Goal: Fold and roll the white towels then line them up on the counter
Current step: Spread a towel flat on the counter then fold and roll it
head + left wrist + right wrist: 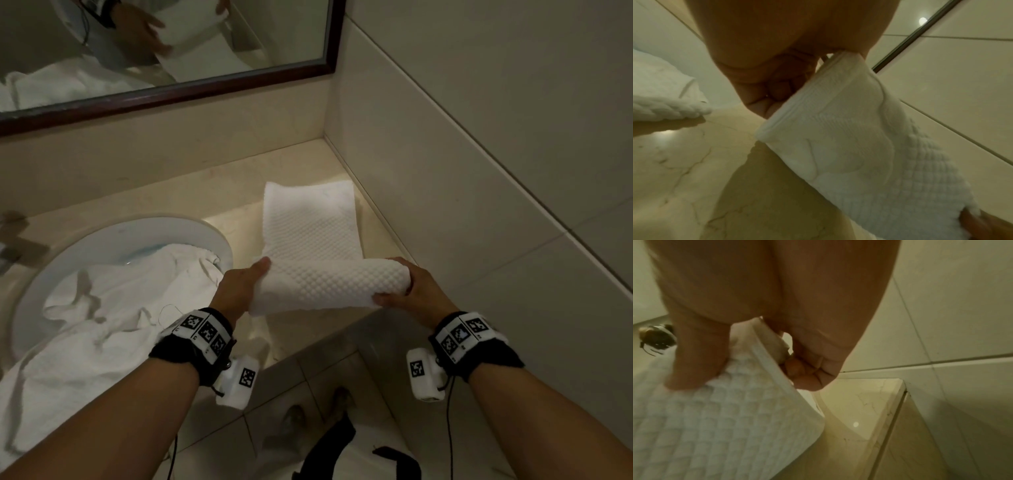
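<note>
A white waffle-textured towel (308, 222) lies folded into a long strip on the beige marble counter (219, 192), running away from me toward the back wall. Its near end is curled up into a partial roll (329, 284) lifted off the counter edge. My left hand (245, 282) grips the roll's left end, fingers curled behind the cloth (849, 146). My right hand (411, 291) pinches the right end, thumb on top of the towel (725, 418), fingers tucked under its hem.
A round white sink basin (144, 236) on the left holds a heap of loose white towels (102, 318) that spills over the counter front. A dark-framed mirror (205, 96) hangs behind. A tiled wall (479, 171) closes the right side. Floor tiles lie below.
</note>
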